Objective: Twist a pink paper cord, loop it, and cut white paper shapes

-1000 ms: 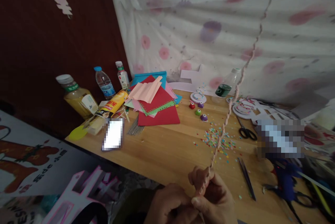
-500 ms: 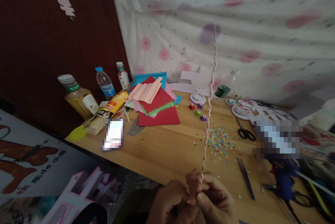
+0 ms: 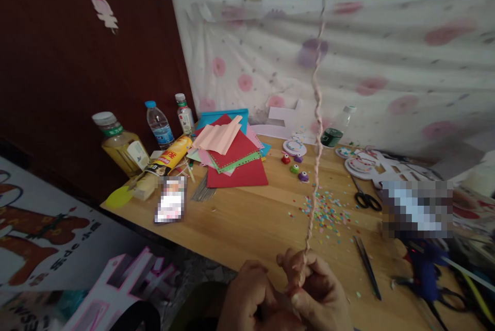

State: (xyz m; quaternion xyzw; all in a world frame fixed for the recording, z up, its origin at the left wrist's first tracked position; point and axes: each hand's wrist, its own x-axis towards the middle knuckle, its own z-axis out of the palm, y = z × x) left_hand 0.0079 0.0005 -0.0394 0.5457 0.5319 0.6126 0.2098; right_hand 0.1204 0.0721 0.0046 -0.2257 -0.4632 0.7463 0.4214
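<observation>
A pale pink twisted cord (image 3: 317,140), which looks like twisted crepe paper, rises from my hands and runs past the top of the view. My right hand (image 3: 320,292) is closed, pinching it between thumb and fingers low in the picture. Beside it, my left hand (image 3: 251,292) is closed with curled fingers at the cord's lower end, which the hands largely hide. Both hands are at the table's front edge. Behind them, a folded pale pink crepe sheet (image 3: 218,136) lies on a stack of coloured paper with a red sheet (image 3: 242,174).
Small confetti pieces (image 3: 327,212) are scattered on the wooden table (image 3: 247,217). To the right lie tweezers (image 3: 367,268), black-handled scissors (image 3: 367,200) and a blue glue gun (image 3: 423,271). Bottles (image 3: 158,130), a blurred phone (image 3: 170,201) and a yellow packet (image 3: 174,155) are at left.
The cord's top, formerly in view, now extends beyond the upper edge. Both hands have shifted slightly right in the picture, and the left hand's fingers have drawn a little away from the right's.
</observation>
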